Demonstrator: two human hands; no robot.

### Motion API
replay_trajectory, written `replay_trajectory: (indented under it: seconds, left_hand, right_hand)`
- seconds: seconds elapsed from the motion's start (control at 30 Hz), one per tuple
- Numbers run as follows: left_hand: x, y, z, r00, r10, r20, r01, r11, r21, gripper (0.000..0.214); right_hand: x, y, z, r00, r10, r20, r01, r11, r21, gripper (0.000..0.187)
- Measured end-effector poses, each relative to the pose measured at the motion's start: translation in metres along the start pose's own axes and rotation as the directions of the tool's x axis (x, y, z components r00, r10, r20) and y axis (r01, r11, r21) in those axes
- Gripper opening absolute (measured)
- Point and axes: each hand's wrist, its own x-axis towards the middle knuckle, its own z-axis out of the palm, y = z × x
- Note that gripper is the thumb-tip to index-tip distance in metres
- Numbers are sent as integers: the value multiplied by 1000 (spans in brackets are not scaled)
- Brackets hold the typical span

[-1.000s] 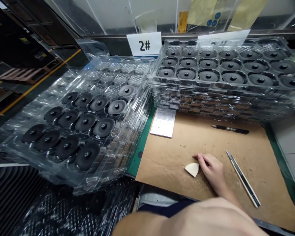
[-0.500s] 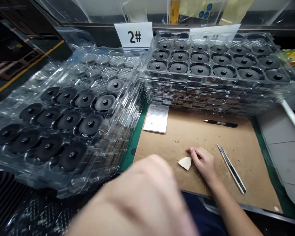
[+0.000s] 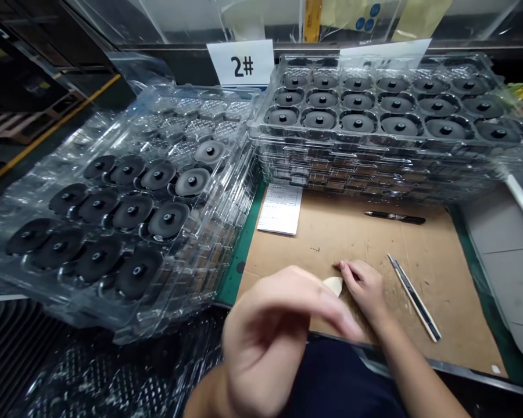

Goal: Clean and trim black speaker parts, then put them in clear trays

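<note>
My left hand [image 3: 272, 337] is raised close to the camera, in front of the table edge. Its fingers arch to the right, the palm partly shows, and nothing is visible in it. On the cardboard sheet [image 3: 331, 232] rests my right hand [image 3: 364, 287], with its fingers curled closed; whatever is inside them is hidden. Right beside those fingers lies a cream wedge-shaped pad [image 3: 333, 284], partly covered by my left hand. A utility knife [image 3: 414, 297] lies to the right of my right hand.
At left, stacked clear plastic trays [image 3: 226, 226] hold black rounded parts [image 3: 168, 218], some pockets vacant. Another tray stack [image 3: 353, 157] stands behind the cardboard. A paper slip [image 3: 280, 210] and a black pen [image 3: 394, 217] lie on it. A white bin [image 3: 501, 249] borders the right.
My left hand has drawn back slightly from the camera, showing its curved fingers and palm, and now overlaps the pad. My right hand stays in place. The view has shifted slightly.
</note>
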Motion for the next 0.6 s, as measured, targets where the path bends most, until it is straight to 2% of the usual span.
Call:
replay_trajectory:
  seconds: [0.07,0.13,0.23,0.33,0.47,0.53,0.6]
  left_hand:
    - [1,-28,0,996,-66,65,59,993,100,27]
    - [-3,-60,-1,984,-157,83,135,965,225,28]
    - [-8,-100,-5,986,-166,15,154,943,294,29]
    - [-3,-128,-12,986,-168,-12,162,927,339,32]
    - [10,-158,-17,983,-186,-1,169,891,421,32]
    - [12,-170,-18,983,-183,15,156,875,458,32]
    - [11,-179,-21,983,-180,43,138,865,483,32]
  right_hand:
    - [2,-2,0,999,50,-7,-49,998,30,26]
    - [5,-5,-2,993,116,-15,-115,991,66,31]
    - [9,-9,-13,978,210,-16,-207,971,119,41]
    - [9,-14,-33,967,254,4,-252,957,141,42]
    - [-4,-24,-79,962,265,61,-270,959,92,28]
    - [-18,-26,-112,965,242,102,-243,970,-9,22]
    - [-36,-26,-150,981,185,56,-173,970,-171,24]
